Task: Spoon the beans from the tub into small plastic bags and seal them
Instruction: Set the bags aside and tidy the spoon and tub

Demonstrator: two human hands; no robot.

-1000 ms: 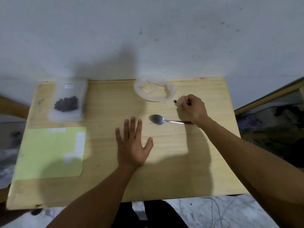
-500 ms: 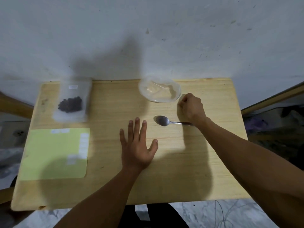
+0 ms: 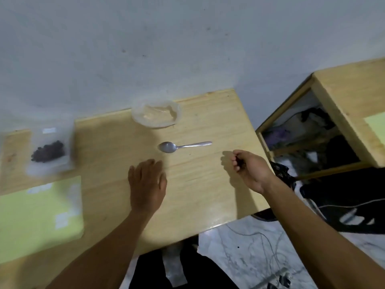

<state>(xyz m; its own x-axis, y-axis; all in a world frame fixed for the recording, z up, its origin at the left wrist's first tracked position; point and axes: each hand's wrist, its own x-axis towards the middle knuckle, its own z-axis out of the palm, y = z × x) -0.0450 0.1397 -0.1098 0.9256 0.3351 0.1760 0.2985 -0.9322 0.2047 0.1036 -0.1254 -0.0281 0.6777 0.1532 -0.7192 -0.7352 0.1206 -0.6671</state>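
Pale wall (image 3: pixel 187 38) behind wooden table (image 3: pixel 208 184); marble floor (image 3: pixel 239 257), wooden shelf (image 3: pixel 350 97) right.

Home room, small wooden table (image 3: pixel 208 184) against plain wall (image 3: pixel 166 49), clothes (image 3: pixel 312 130) heaped beside it

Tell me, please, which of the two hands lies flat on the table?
The left hand, palm down near the spoon; the right hand is curled and raised.

Pale wood-grain table (image 3: pixel 208 184), faint sheen; shiny metal spoon (image 3: pixel 177 146); clear plastic tub (image 3: pixel 155 114); translucent plastic bag (image 3: pixel 50 151); matt wall (image 3: pixel 166 49).
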